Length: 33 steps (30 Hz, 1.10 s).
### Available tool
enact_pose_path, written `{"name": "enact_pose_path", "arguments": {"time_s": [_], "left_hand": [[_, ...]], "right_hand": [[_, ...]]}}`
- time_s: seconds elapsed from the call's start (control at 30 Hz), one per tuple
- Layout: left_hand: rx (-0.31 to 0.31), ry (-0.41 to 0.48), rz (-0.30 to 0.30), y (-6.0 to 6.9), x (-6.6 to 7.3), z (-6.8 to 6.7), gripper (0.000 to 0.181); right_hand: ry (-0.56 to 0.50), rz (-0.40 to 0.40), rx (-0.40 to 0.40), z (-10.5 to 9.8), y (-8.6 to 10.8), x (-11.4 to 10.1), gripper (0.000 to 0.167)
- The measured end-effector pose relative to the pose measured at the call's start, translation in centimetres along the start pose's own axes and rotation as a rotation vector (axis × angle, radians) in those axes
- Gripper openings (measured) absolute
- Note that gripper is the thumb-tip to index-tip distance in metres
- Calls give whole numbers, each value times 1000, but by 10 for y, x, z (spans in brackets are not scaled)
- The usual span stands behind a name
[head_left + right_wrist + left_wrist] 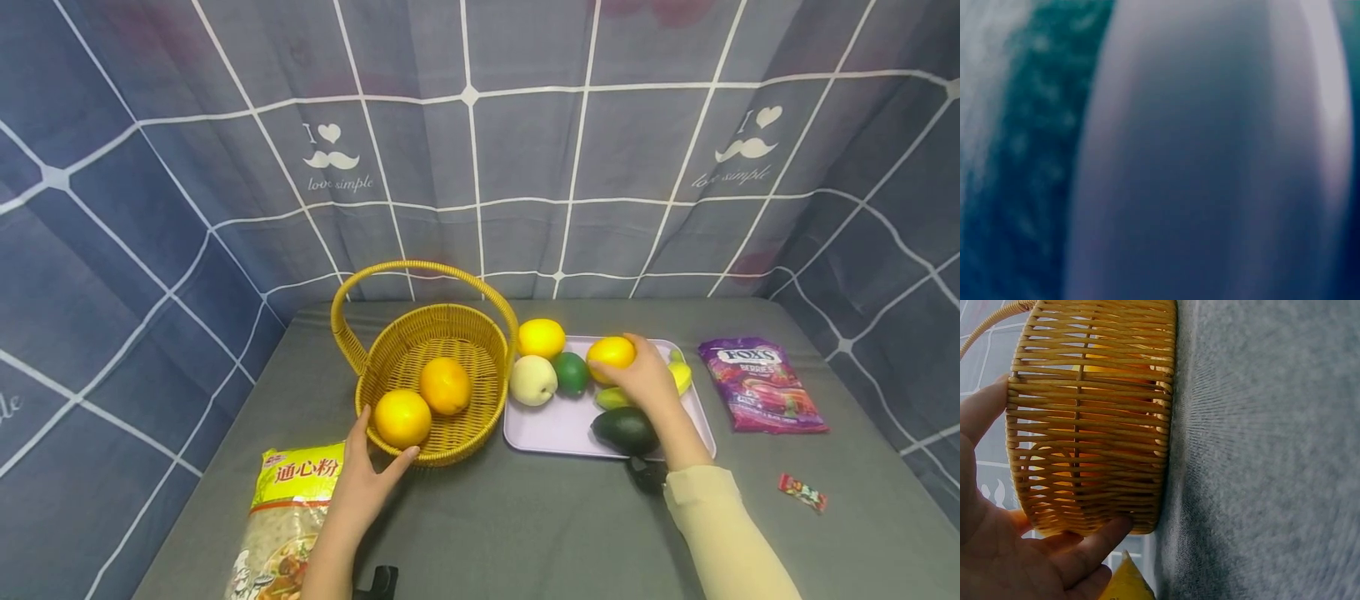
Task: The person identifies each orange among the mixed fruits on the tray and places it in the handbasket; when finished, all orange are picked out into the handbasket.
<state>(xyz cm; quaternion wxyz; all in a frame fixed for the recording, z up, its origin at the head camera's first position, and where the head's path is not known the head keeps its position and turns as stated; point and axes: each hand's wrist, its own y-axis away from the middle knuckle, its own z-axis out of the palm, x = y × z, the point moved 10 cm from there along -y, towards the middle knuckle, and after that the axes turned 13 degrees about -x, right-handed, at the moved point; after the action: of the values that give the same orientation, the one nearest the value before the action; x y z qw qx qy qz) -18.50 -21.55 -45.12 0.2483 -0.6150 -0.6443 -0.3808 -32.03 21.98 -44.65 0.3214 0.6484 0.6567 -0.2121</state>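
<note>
My left hand [366, 475] holds the near left rim of a yellow wicker basket [487, 433]. In the left wrist view, the thumb touches the basket's rim and the fingers [1094, 550] lie against its woven side. Inside the basket sit two oranges, one in front [402, 418] and one behind [446, 386]. Over a lilac tray [555, 429], my right hand [648, 377] grips another orange [611, 353] from its right side. Around it are a yellow fruit [542, 339], a pale round pear [533, 381], a dark green fruit [572, 374], bananas [680, 375] and an avocado [626, 431].
A bag of macaroni [288, 508] lies left of the basket, partly behind the left forearm. Right of the tray is a purple candy bag [761, 385], with a small wrapped candy [802, 492] nearer. The right wrist view is too blurred to read.
</note>
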Motion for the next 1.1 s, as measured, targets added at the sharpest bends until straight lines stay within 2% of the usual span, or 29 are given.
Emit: {"name": "enact_pose_path", "arguments": {"time_s": [0.37,0.6,0.8,0.93,1.1], "left_hand": [[7,7,-1,1,-1,1,105],[4,-2,-2,1,0,0,107],[8,7,2,1,1,0,106],[12,5,5,1,1,0,106],[16,-7,5,2,1,-1,107]], "right_hand": [[-98,18,17,-5,5,2,104],[-158,5,54,-13,13,-7,102],[-189,-58,93,-21,21,-31,96],[-252,-126,118,-24,29,-53,91],[-293,-192,116,-23,41,-80,86]]}}
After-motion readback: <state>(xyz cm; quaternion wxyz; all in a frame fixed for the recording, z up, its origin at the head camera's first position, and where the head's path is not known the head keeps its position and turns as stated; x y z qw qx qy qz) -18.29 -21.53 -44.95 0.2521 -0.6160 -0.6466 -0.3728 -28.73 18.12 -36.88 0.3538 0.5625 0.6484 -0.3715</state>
